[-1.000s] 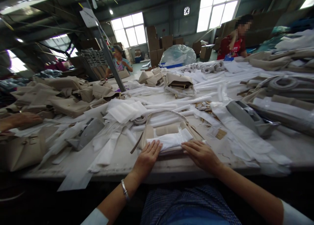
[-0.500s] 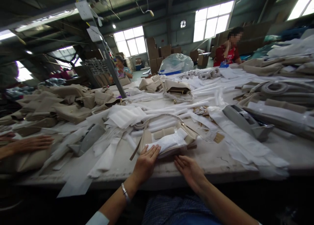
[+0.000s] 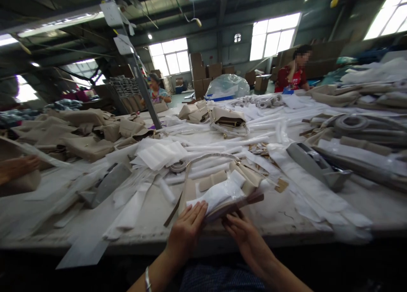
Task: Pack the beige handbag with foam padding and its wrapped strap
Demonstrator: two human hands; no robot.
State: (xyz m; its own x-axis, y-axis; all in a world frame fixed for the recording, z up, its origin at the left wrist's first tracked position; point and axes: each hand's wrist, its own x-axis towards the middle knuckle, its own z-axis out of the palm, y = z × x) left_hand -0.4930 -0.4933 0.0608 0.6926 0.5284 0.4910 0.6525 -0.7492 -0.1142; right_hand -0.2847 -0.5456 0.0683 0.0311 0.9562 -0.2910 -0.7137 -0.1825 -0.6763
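Observation:
A beige handbag (image 3: 190, 189) with a curved strap (image 3: 213, 155) lies at the table's front edge, tilted with its right end raised. White wrapping (image 3: 219, 194) and a clear film cover its near side. My left hand (image 3: 187, 226) grips the bag's near left edge, with straight fingers over the wrapping; its thumb is hidden. Close by, my right hand (image 3: 246, 237) has its fingertips at the bag's lower edge, partly beneath it, with the fingers slightly apart. A loose end of dark strap hangs at the bag's left side.
Grey tape dispensers stand left (image 3: 110, 183) and right (image 3: 318, 164). White sheets (image 3: 160, 154) and tubes lie behind the bag. Beige bags are heaped at left (image 3: 89, 143) and right (image 3: 359, 143). A co-worker's hand (image 3: 20, 169) is at far left. Two people sit across the table.
The handbag's right end has risen and the bag has come slightly nearer. My right fingertips have moved in under its edge. The co-worker's hand at left has moved away leftward.

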